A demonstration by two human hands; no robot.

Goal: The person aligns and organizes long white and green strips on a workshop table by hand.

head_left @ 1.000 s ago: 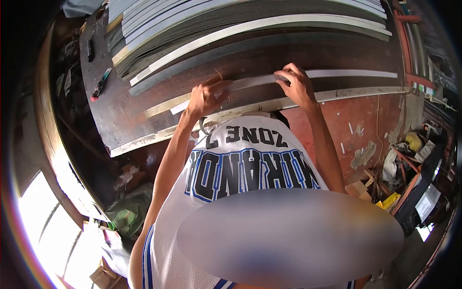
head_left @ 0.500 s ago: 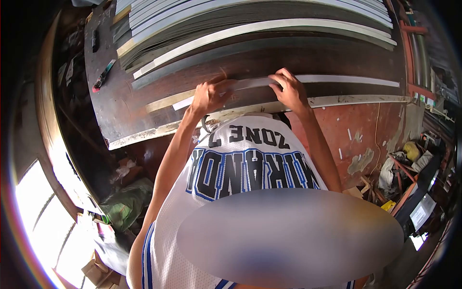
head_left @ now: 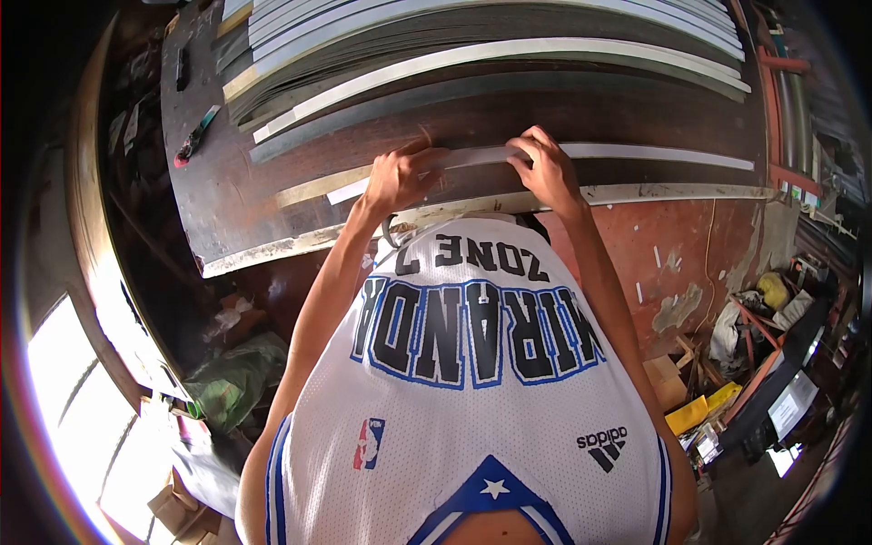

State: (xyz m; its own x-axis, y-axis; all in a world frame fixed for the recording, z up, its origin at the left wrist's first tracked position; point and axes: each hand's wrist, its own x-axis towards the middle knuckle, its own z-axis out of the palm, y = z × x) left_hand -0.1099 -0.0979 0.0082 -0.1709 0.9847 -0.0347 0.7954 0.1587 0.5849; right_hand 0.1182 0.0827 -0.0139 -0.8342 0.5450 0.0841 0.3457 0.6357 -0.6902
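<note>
My left hand (head_left: pixel 400 179) is half closed over a long white strip (head_left: pixel 654 154) near the front edge of the dark table (head_left: pixel 213 204); my right hand (head_left: pixel 543 171) curls at the same strip, thumb and fingers bent; I cannot tell whether either grips it; beyond lies a stack of strips (head_left: pixel 490 27); at far left rest 2 small items, a red-and-teal tool (head_left: pixel 197 136) and a black object (head_left: pixel 183 69)

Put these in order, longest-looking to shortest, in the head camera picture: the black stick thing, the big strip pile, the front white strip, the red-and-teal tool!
1. Big strip pile
2. Front white strip
3. Red-and-teal tool
4. Black stick thing
</note>
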